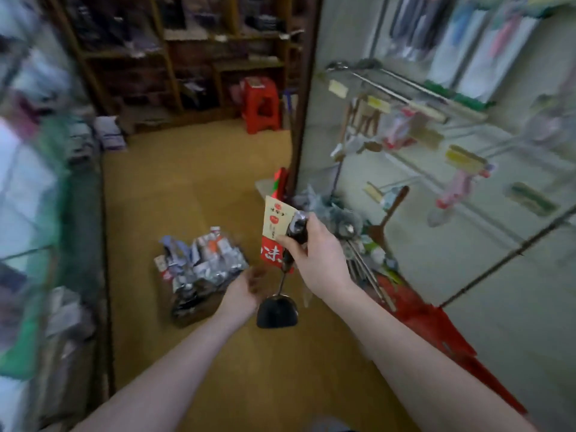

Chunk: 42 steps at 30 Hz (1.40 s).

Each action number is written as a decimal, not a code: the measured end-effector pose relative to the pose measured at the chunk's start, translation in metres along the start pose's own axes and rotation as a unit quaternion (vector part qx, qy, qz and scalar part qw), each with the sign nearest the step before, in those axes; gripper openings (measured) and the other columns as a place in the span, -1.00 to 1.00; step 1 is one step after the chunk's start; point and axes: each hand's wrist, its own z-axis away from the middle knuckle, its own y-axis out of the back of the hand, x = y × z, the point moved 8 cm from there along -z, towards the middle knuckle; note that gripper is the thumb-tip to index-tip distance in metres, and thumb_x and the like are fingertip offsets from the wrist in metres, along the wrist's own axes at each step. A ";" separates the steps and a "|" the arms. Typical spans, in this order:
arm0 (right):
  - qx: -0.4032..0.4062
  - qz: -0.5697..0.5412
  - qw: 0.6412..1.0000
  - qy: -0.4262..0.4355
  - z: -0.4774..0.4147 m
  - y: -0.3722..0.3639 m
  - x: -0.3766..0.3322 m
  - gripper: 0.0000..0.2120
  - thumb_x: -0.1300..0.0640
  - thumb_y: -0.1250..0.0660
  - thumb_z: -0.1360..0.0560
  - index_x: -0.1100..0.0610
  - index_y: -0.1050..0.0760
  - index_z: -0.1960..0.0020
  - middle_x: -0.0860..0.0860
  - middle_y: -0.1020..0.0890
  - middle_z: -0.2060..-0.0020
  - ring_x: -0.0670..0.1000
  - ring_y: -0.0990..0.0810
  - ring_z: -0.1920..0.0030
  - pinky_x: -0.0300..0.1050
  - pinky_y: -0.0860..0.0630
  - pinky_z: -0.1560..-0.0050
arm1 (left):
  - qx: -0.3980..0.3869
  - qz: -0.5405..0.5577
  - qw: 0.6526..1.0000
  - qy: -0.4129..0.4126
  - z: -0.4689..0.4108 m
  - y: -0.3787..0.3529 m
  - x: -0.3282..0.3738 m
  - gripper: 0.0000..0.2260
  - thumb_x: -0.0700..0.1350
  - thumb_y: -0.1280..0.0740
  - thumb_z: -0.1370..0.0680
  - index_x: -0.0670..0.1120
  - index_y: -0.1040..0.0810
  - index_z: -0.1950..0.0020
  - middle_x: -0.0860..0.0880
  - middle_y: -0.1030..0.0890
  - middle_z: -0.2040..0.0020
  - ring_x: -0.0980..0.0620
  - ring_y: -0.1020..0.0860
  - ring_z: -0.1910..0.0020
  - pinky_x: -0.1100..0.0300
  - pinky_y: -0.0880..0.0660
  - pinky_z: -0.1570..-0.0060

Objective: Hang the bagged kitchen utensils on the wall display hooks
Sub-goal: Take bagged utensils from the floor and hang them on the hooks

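My right hand [314,254] sits just right of centre, fingers and thumb curled round the black handle of a bagged spatula [277,310]. Its dark head hangs down toward six o'clock and its red-and-cream label card [276,224] stands up toward twelve. My left hand [246,291] is at about seven o'clock of it, close to the spatula's shaft. It is too blurred for me to tell whether the fingers are spread or curled, though I see nothing in it.

The wall display hooks [405,98] run across the upper right, at about two o'clock, and several already carry packaged goods [396,126]. A box of bagged utensils [199,269] stands on the floor [187,182] at eight o'clock, looking well filled. I judge the task only partly done: this spatula is picked up but not yet hung, and much of the box remains.
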 end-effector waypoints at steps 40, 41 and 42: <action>-0.373 -0.116 0.920 -0.027 -0.314 -0.357 -0.052 -0.61 -0.02 -0.18 -0.60 0.07 -0.30 -0.39 -0.02 -0.58 -0.16 0.03 -0.61 0.02 -0.03 -0.57 -0.02 | 0.119 -0.010 0.954 0.274 -0.256 0.265 -0.164 -0.81 -0.20 -0.14 -0.64 -0.04 -0.47 0.11 -0.12 -0.62 0.07 0.03 -0.55 0.15 0.23 -0.46 0.15; -0.372 -0.106 0.921 -0.045 -0.312 -0.363 -0.041 -0.62 0.00 -0.19 -0.60 0.07 -0.30 -0.38 -0.02 -0.59 -0.14 0.04 -0.61 0.04 0.01 -0.58 -0.01 | 0.114 -0.022 0.952 0.283 -0.269 0.269 -0.175 -0.83 -0.18 -0.13 -0.64 -0.08 -0.50 0.05 -0.16 -0.62 0.00 -0.02 -0.56 0.10 0.16 -0.48 0.07; -0.372 -0.094 0.921 -0.060 -0.311 -0.368 -0.031 -0.62 0.00 -0.19 -0.60 0.07 -0.29 -0.38 -0.02 -0.59 -0.12 0.03 -0.62 0.07 0.03 -0.59 0.02 | 0.110 -0.047 0.948 0.294 -0.280 0.274 -0.184 -0.82 -0.16 -0.13 -0.64 -0.13 -0.52 -0.04 -0.17 -0.61 -0.05 -0.09 -0.57 0.02 0.11 -0.48 -0.02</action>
